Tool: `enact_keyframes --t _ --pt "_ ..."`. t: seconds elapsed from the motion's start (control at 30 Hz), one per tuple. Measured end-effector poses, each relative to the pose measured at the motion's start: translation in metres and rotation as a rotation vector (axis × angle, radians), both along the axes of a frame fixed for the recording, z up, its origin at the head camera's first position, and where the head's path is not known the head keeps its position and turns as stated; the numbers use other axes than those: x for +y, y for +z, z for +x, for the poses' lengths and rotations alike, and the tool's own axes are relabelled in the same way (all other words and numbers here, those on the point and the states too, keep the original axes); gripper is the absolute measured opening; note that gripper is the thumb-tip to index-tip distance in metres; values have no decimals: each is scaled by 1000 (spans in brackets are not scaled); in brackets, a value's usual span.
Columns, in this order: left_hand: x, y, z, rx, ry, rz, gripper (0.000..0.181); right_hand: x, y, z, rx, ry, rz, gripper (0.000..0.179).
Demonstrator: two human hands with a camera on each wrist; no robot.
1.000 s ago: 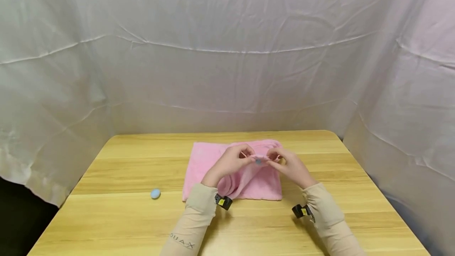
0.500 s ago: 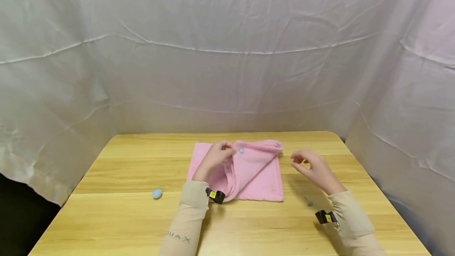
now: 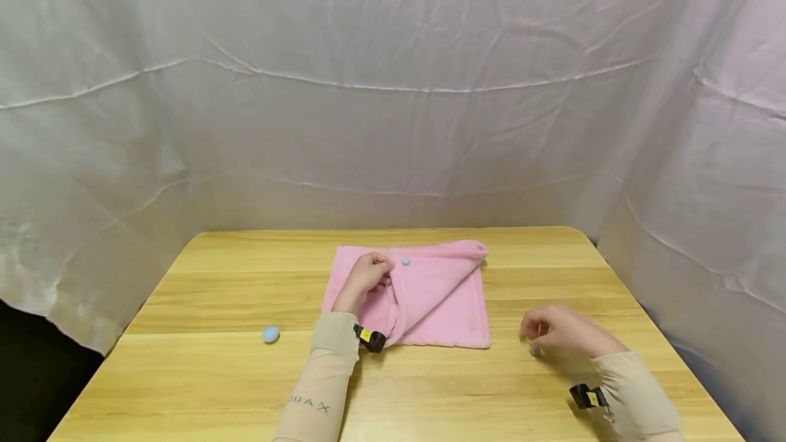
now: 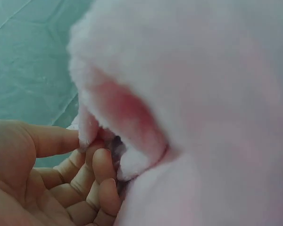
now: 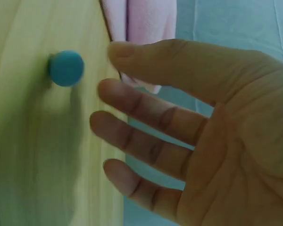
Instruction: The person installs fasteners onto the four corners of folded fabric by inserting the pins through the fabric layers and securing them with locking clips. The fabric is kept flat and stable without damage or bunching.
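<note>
A pink fleecy cloth [image 3: 432, 285] lies partly folded over on the table. My left hand [image 3: 366, 277] pinches its folded edge; in the left wrist view the thumb and fingers meet around the cloth edge [image 4: 87, 125]. A small blue round piece [image 3: 406, 261] sits on the cloth just right of that hand. Farther right, my right hand [image 3: 561, 329] is just above the table, over another small blue round-headed piece [image 3: 536, 352]. The right wrist view shows this blue head [image 5: 66, 68] apart from the fingertips, thumb and fingers spread with nothing between them.
A larger pale blue oval piece [image 3: 271, 334] lies on the wooden table [image 3: 202, 387] to the left of my left forearm. Grey-white curtains [image 3: 393, 135] hang behind the table and at both sides.
My right hand has let go of the cloth and moved right and toward me, to the small blue piece on the table. The left hand has shifted left, still pinching the cloth.
</note>
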State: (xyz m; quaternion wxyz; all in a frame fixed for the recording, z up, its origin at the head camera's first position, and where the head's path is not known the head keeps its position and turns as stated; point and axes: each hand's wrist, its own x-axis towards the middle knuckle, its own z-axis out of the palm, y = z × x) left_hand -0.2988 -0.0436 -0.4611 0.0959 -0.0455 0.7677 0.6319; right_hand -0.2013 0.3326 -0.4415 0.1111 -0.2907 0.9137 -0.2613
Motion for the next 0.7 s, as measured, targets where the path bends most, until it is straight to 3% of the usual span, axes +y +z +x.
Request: enact_keyframes --t 0.23,0.33,0.47,0.6,0.7 --pt "-3 4 2 35 -4 -42 18 -3 -5 1 -39 -11 36 17" --pt "-4 10 3 88 9 -107 19 -3 -3 4 -49 -31 47 17" --pt "-2 24 7 210 3 -187 20 -2 1 7 -68 -23 59 18" --pt "7 42 17 323 -59 -188 19 -1 2 7 -75 1 63 20" --pt "16 53 26 372 -133 -193 17 0 1 6 -63 17 58 24"
